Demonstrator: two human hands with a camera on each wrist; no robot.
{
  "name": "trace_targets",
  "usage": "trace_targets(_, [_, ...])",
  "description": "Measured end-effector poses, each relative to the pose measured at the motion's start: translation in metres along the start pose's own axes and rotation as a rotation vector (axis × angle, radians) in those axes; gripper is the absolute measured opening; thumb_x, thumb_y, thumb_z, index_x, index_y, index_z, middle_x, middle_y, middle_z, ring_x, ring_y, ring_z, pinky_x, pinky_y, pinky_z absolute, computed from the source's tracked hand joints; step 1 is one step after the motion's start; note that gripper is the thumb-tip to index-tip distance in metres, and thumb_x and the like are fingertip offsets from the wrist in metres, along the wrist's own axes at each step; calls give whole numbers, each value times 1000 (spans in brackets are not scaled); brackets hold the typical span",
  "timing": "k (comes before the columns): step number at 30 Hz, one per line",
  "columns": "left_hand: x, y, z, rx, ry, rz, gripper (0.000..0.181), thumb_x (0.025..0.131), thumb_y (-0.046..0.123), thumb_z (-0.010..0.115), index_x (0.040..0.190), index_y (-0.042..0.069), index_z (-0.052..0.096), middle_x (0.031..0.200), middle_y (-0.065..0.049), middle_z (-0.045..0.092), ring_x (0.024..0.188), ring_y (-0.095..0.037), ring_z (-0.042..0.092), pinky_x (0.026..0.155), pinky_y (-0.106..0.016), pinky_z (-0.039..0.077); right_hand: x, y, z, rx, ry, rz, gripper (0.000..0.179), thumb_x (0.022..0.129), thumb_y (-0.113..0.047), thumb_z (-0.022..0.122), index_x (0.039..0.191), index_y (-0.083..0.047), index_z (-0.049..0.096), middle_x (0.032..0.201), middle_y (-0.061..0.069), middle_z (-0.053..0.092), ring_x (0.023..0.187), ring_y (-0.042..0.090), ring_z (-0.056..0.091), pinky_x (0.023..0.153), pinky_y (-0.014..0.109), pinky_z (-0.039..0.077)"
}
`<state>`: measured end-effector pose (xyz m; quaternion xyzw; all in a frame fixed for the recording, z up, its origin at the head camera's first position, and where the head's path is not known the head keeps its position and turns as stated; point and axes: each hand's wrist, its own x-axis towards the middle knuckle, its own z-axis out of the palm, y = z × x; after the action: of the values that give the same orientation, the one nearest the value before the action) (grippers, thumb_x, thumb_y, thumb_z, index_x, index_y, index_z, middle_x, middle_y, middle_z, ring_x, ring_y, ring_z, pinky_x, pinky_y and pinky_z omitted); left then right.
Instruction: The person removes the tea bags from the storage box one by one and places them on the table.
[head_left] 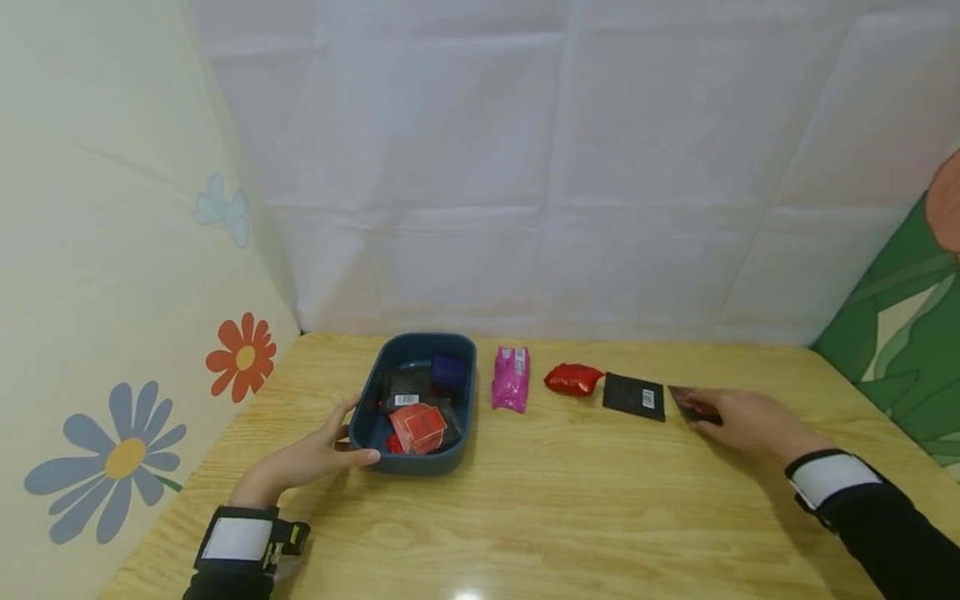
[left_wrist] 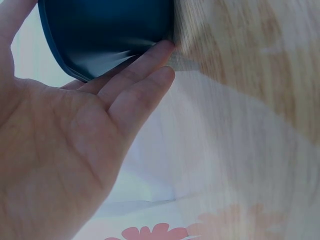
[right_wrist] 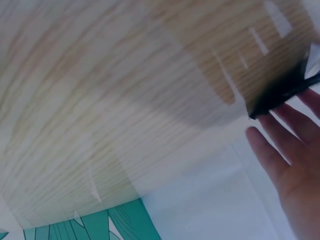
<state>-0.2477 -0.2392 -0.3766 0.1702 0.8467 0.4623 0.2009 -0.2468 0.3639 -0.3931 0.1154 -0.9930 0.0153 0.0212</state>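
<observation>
My left hand [head_left: 318, 454] rests against the left side of a dark blue bin [head_left: 467, 417], thumb at its near corner. In the left wrist view, straight fingers [left_wrist: 137, 92] lie along the bin's outer wall. Inside the bin are a black packet with a barcode [head_left: 405, 385], a red packet [head_left: 420, 429] and a purple packet [head_left: 448, 372]. At the right, my right hand [head_left: 753, 423] pinches a flat dark packet [head_left: 686, 402] with a reddish patch, low over the table. The right wrist view shows that packet's dark edge [right_wrist: 280, 97] above the fingers.
Between bin and right hand, a pink packet [head_left: 511, 379], a shiny red packet [head_left: 573, 379] and a flat black packet with a barcode [head_left: 630, 396] lie in a row on the wooden table [head_left: 555, 517]. A white sheet [head_left: 555, 167] stands behind, printed panels at both sides.
</observation>
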Motion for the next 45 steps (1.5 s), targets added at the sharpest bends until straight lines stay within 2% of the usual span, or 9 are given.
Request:
trace_targets(4, [-1,-1,1,-10,-9,-25,95,95,33,69,157,15,0,151,-34,25,134,-52,34,104,-64,32,-3,0,2,27,-37,17,74,87,-52,70,132,6,57,120,34,60,105,52,59,83,62,46])
trace_targets(8, [-2,-1,2,-10,-16,-19,96,95,32,69,157,13,-1,152,-35,20,135,-53,32,104,-64,32,-4,0,3,41,-55,28,83,86,-60,67,132,8,56,123,35,58,109,53,56,85,63,45])
trace_targets(21, [-3,0,1,-1,-9,-22,95,95,33,68,157,13,-1,151,-35,23,135,-53,32,104,-64,32,-1,0,-2,39,-107,19,86,86,-61,65,134,9,54,125,35,57,110,53,55,85,62,45])
trace_targets(27, [1,-3,0,8,3,-25,96,94,35,69,157,14,1,152,-32,23,136,-51,33,105,-63,31,7,-4,-18,40,-79,-20,73,93,-48,64,138,7,50,127,34,55,106,49,59,80,59,47])
trace_targets(31, [2,-2,-2,16,-4,-18,95,95,35,68,157,14,0,152,-33,22,136,-52,31,105,-64,31,16,-18,-36,29,-67,-34,70,95,-45,63,140,6,48,131,35,52,107,48,59,80,58,48])
trace_targets(34, [2,0,-2,20,-9,-13,94,96,35,67,156,13,-1,151,-34,23,135,-52,31,105,-64,32,23,-32,-42,22,-65,-48,71,95,-47,62,142,4,46,134,34,51,108,46,60,83,60,47])
trace_targets(36, [2,0,-2,20,-6,-17,95,95,36,68,157,13,-1,151,-34,25,135,-52,33,104,-64,32,29,-42,-43,19,-64,-60,71,95,-48,62,144,2,46,136,33,50,106,44,61,83,60,47])
trace_targets(41, [1,1,0,6,-1,-38,95,94,35,69,157,14,1,151,-34,25,135,-51,33,104,-64,32,44,-67,-41,31,-40,-85,67,97,-45,61,146,-2,45,141,30,48,118,47,54,92,63,42])
trace_targets(45, [0,1,1,0,-5,-27,95,94,34,69,157,13,0,150,-34,25,134,-52,33,104,-65,31,57,-87,-40,41,-8,-125,65,97,-42,62,146,-3,46,143,27,48,126,47,48,98,62,39])
